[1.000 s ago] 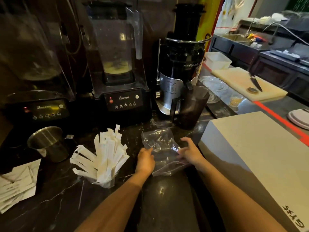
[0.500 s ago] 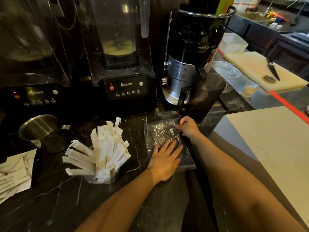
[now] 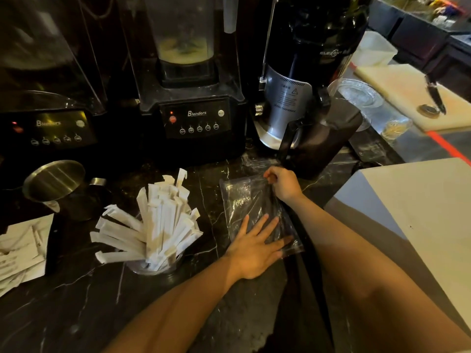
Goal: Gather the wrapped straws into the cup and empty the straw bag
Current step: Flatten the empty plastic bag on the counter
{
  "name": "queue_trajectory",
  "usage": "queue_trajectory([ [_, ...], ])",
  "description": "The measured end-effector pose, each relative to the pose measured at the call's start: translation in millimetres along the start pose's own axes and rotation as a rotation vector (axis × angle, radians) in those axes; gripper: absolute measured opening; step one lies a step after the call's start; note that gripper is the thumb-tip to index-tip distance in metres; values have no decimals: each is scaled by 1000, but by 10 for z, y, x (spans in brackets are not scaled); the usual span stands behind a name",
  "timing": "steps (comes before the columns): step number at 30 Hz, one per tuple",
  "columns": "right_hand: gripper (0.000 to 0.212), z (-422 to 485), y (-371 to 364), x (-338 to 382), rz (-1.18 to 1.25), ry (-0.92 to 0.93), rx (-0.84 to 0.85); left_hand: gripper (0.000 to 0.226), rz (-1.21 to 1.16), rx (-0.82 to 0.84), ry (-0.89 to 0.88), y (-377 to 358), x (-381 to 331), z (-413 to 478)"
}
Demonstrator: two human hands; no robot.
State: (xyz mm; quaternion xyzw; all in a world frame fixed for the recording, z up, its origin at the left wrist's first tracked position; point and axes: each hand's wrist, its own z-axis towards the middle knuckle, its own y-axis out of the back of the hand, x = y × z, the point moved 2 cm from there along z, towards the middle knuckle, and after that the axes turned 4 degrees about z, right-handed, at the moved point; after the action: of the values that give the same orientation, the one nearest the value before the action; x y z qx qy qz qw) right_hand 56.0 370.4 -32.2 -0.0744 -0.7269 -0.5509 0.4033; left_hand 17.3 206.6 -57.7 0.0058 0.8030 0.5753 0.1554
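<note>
A clear cup stands on the dark marble counter, packed with white wrapped straws that fan out over its rim. To its right lies the clear plastic straw bag, flat and see-through, with no straws visible inside. My left hand rests palm down on the bag's near half, fingers spread. At the bag's far right corner, my right hand pinches the plastic edge between thumb and fingers.
Two black blenders and a juicer with a dark jug line the back. A steel pitcher and loose papers sit at the left. A white box borders the right, a cutting board with knife beyond it.
Both hands went from gripping the crumpled bag's sides to laying it flat. My left hand now presses it down, and my right hand has moved to its far corner.
</note>
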Motion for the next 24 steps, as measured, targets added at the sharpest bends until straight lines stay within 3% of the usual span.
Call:
queue_trajectory([
  [5,29,-67,-9,50,-150,42,-24,46,25,3,-11,27,-4,-27],
  [7,27,-129,-32,105,-230,80,-53,46,-17,-77,1,58,20,-42],
  [9,27,-231,-66,179,-297,146,-83,44,-16,-264,39,101,49,-76],
  [12,35,-399,-114,246,-326,296,-116,40,-22,-450,279,146,159,-83],
  [14,48,-491,-164,219,-337,286,27,47,-60,-492,436,199,248,-67],
  [18,58,-607,-303,50,-455,169,295,58,-125,-237,597,195,451,-8],
  [24,61,-695,-348,-16,-497,88,346,60,-94,-134,615,160,525,-30],
])
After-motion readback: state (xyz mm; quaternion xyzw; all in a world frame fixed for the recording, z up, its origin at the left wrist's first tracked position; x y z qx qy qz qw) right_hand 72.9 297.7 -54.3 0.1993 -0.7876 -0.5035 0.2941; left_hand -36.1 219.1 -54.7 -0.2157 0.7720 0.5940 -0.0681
